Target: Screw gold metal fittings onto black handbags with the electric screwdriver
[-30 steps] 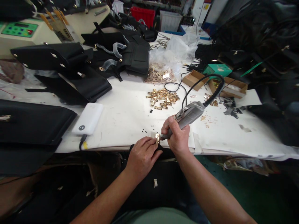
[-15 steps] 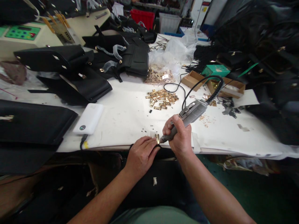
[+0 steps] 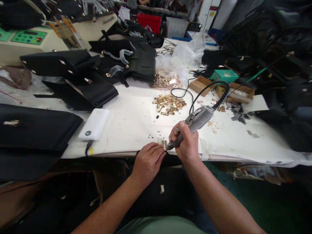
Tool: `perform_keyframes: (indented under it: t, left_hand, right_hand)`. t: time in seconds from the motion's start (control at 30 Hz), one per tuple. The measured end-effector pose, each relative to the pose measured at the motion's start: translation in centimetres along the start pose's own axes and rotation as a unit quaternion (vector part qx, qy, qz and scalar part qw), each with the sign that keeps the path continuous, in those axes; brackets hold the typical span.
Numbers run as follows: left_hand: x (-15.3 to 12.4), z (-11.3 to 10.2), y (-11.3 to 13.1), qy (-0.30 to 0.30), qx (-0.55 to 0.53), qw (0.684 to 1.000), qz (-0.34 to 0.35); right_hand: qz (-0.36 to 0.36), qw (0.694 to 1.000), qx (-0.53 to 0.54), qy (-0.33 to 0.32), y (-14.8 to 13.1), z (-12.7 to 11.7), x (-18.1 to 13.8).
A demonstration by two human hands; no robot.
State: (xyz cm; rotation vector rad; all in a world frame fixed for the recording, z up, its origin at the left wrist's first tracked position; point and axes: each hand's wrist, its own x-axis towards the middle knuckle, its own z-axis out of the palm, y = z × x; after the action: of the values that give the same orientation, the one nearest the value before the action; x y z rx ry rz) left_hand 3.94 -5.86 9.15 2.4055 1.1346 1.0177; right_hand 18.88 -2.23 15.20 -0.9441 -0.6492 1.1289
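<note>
Right hand [image 3: 185,143] fisted around electric screwdriver [image 3: 195,122], tip on gold clasp [image 3: 164,144]; left hand [image 3: 149,160] pinching clasp steady at table's [image 3: 136,120] near edge.

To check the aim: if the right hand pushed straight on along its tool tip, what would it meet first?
The small gold fitting pinched by the left hand; the tool in the right hand seems to touch it, though depth is unclear.

A white bench [image 3: 136,120] spans a cluttered, evenly lit workshop, with a beige machine [image 3: 14,48] at far left, a red crate [image 3: 152,21] and a white crate [image 3: 175,24] behind, and green floor [image 3: 268,201] at lower right
</note>
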Motion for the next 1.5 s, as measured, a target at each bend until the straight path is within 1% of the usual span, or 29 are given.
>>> perform_keyframes:
  t: [0.1, 0.23, 0.43, 0.57, 0.77, 0.93, 1.03, 1.3, 1.4, 1.5]
  left_hand:
    - [0.0, 0.0, 0.0, 0.003, 0.002, 1.000, 0.001]
    - [-0.1, 0.1, -0.1, 0.001, 0.001, 1.000, -0.003]
    - [-0.2, 0.1, 0.0, 0.010, 0.002, 1.000, 0.004]
    - [-0.1, 0.1, -0.1, 0.012, 0.013, 1.000, 0.012]
    - [-0.2, 0.3, 0.0, 0.009, 0.021, 1.000, 0.006]
    - [-0.2, 0.3, 0.0, 0.003, 0.023, 1.000, 0.003]
    - [-0.1, 0.2, 0.2, 0.003, 0.014, 1.000, 0.005]
    - [0.0, 0.2, 0.3, -0.001, 0.007, 1.000, -0.018]
    - [0.0, 0.2, 0.3, 0.000, 0.006, 1.000, -0.012]
    - [0.1, 0.3, 0.2, 0.000, 0.009, 1.000, -0.001]
  right_hand:
    - [-0.004, 1.000, -0.018, -0.005, 0.1, -0.1, -0.1]
    - [-0.005, 1.000, -0.015, -0.009, 0.1, -0.3, 0.0]
    - [-0.039, 0.998, -0.035, 0.021, 0.1, -0.6, 0.6]
    - [-0.041, 0.997, -0.063, 0.022, 0.7, -0.8, 0.6]
    - [-0.032, 0.996, -0.079, 0.010, 1.8, -1.0, 0.4]
    - [-0.046, 0.995, -0.093, 0.007, 2.2, -1.2, 0.1]
    - [-0.058, 0.994, -0.098, -0.009, 2.2, -1.5, -0.2]
    - [-0.096, 0.988, -0.108, -0.060, 2.1, -1.7, -1.0]
    - [-0.096, 0.980, -0.154, -0.077, 2.2, -1.7, -0.9]
    - [-0.063, 0.968, -0.217, -0.106, 2.0, -1.4, -0.6]
